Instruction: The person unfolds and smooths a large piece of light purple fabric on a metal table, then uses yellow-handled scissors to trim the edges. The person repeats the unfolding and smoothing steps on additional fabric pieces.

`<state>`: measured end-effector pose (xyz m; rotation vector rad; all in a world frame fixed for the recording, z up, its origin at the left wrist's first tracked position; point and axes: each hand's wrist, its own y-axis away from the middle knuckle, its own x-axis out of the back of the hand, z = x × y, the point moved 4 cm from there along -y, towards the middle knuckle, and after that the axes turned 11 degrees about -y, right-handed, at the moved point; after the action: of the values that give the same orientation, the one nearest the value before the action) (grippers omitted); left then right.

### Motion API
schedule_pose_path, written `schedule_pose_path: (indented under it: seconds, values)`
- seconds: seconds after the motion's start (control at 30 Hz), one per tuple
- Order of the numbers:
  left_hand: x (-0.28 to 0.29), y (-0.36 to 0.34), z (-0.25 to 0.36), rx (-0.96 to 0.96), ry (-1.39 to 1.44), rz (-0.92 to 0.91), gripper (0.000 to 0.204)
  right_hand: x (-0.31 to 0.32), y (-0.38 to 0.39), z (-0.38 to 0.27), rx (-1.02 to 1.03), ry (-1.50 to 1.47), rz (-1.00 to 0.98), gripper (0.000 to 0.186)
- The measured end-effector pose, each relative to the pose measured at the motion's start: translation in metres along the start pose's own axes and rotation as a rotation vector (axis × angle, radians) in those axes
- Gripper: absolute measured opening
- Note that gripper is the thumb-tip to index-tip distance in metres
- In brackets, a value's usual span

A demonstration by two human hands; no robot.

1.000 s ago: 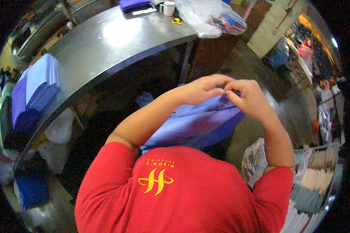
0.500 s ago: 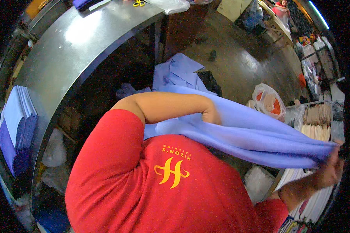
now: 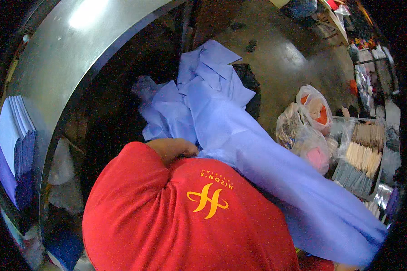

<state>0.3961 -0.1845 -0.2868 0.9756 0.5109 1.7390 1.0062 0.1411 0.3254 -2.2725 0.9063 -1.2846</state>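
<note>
Folded cloth stack [image 3: 16,144] sits at the tabletop's [image 3: 54,67] left end; the long blue cloth [image 3: 248,144], sweeping past the front edge, seemingly awaits folding. Left hand [image 3: 185,147] at the cloth, grip unclear; right hand hidden.

folded cloths [image 3: 16,147] on metal table [image 3: 72,54]

A long blue cloth [image 3: 253,140] slants past the left hand [image 3: 183,147] toward the lower right.

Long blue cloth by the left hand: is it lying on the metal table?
No, the long blue cloth stretches past the left hand toward the lower right, away from the metal table.
</note>
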Motion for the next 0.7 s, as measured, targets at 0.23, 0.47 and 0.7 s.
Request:
schedule_pose_path:
  seconds: [0.23, 0.47, 0.7]
  values:
    - [0.205, 0.069, -0.017, 0.195, 0.394, 1.028, 0.021, -0.106, -0.054, 0.004, 0.090, -0.057, -0.160, 0.025]
    - [0.417, 0.302, -0.042, 0.457, -0.009, 1.705, 0.026, -0.240, -0.118, -0.059, 0.297, -0.207, -0.304, 0.028]
    - [0.276, 0.636, -0.024, 0.859, -0.080, 2.218, 0.023, -0.319, -0.137, -0.135, 0.421, -0.308, -0.351, 0.032]
